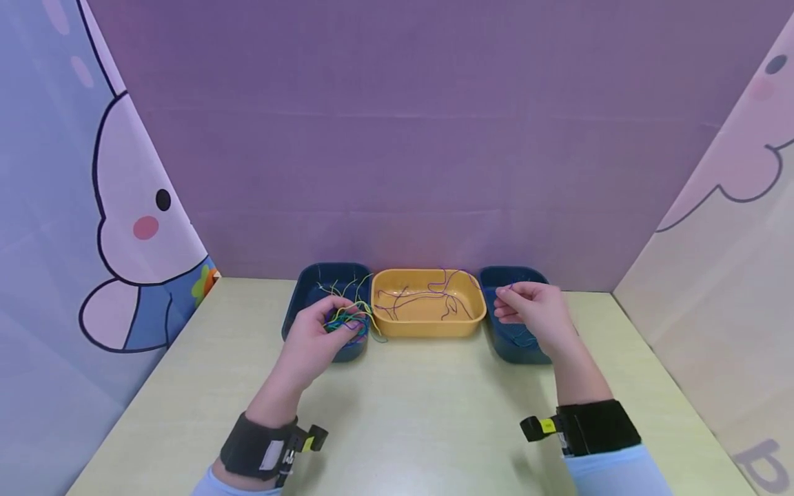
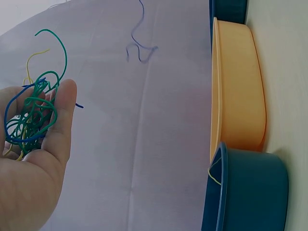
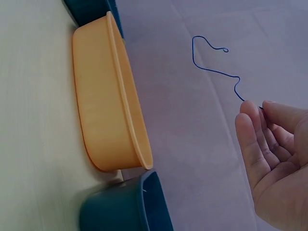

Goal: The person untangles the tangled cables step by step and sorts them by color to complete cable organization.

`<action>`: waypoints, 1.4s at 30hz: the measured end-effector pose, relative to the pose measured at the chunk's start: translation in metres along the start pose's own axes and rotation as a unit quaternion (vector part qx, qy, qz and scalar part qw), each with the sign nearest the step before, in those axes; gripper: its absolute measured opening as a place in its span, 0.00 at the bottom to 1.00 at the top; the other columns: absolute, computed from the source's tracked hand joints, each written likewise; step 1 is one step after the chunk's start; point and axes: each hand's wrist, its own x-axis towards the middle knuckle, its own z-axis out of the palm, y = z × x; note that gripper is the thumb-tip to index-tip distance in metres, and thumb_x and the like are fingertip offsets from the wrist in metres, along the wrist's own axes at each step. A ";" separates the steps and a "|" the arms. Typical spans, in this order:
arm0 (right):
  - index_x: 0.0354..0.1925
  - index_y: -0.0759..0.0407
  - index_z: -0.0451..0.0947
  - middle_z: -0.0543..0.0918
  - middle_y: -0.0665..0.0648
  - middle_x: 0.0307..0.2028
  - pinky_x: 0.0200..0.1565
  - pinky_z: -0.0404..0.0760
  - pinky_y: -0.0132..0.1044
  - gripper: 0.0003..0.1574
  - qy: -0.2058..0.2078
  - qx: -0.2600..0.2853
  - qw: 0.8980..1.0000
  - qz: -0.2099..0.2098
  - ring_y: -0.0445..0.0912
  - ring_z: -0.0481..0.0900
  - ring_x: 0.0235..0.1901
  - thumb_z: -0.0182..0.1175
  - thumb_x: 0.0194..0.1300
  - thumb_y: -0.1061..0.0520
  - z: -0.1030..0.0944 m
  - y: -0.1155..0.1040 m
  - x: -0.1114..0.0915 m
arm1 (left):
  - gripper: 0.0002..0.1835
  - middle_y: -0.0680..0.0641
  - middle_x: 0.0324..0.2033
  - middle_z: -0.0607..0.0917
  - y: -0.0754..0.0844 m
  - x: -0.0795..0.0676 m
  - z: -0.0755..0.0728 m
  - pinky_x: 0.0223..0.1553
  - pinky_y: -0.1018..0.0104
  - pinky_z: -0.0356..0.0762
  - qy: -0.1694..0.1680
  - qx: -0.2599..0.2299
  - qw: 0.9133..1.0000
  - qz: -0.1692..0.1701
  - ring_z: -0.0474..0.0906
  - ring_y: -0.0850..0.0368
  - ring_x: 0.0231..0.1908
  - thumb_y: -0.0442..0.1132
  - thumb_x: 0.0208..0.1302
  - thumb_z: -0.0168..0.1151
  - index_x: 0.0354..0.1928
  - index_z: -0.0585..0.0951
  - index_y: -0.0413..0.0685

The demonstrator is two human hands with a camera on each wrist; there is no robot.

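Observation:
My left hand (image 1: 313,337) holds a loose tangle of thin green, blue and yellow wires (image 2: 31,118) over the left dark teal bin (image 1: 302,293). Loose yellow and green ends stick out of the bunch. Over the right dark teal bin (image 1: 521,355), my right hand (image 1: 540,313) pinches one blue wire (image 3: 216,72) between thumb and fingertips. That wire runs out bent, with a small curl at its far end. Between the bins sits a yellow-orange bin (image 1: 428,329), with several purple-blue wires (image 1: 422,295) showing across it.
The three bins stand side by side at the back of a pale table (image 1: 409,413), against a purple cloth wall (image 1: 428,151). Printed cartoon panels rise at the left and right. A yellow wire (image 2: 214,177) hangs over the left bin's rim.

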 end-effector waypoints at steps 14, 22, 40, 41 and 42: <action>0.41 0.67 0.79 0.83 0.66 0.35 0.34 0.85 0.40 0.14 -0.046 -0.044 0.993 0.098 0.54 0.83 0.32 0.59 0.68 0.55 0.050 0.014 0.049 | 0.10 0.43 0.42 0.81 -0.001 -0.002 0.004 0.39 0.61 0.82 -0.009 -0.007 1.000 0.003 0.82 0.54 0.38 0.30 0.63 0.63 0.45 0.78 0.46; 0.41 0.68 0.80 0.83 0.62 0.30 0.36 0.85 0.42 0.15 -0.049 -0.087 0.989 0.113 0.56 0.82 0.34 0.59 0.69 0.55 0.067 0.026 0.060 | 0.09 0.43 0.42 0.80 -0.002 -0.002 0.010 0.38 0.61 0.82 -0.018 -0.021 1.000 0.011 0.82 0.53 0.38 0.30 0.62 0.63 0.44 0.78 0.45; 0.46 0.66 0.80 0.84 0.63 0.35 0.35 0.85 0.40 0.16 -0.030 -0.105 0.988 0.110 0.54 0.83 0.34 0.59 0.68 0.54 0.059 0.022 0.057 | 0.08 0.40 0.42 0.80 0.040 -0.012 0.018 0.40 0.61 0.82 -0.010 0.005 1.000 -0.006 0.81 0.53 0.39 0.25 0.62 0.61 0.43 0.77 0.37; 0.46 0.65 0.80 0.84 0.62 0.36 0.36 0.84 0.39 0.16 -0.028 -0.107 0.988 0.106 0.53 0.83 0.35 0.60 0.68 0.53 0.058 0.020 0.056 | 0.08 0.40 0.42 0.80 0.040 -0.012 0.018 0.40 0.61 0.82 -0.010 0.006 1.000 -0.007 0.81 0.53 0.39 0.25 0.62 0.61 0.43 0.77 0.37; 0.46 0.65 0.80 0.84 0.62 0.37 0.36 0.84 0.39 0.16 -0.026 -0.108 0.989 0.100 0.52 0.83 0.35 0.60 0.68 0.53 0.057 0.018 0.054 | 0.08 0.40 0.42 0.80 0.040 -0.012 0.018 0.41 0.61 0.82 -0.011 0.005 1.000 -0.007 0.81 0.53 0.39 0.26 0.62 0.61 0.43 0.77 0.37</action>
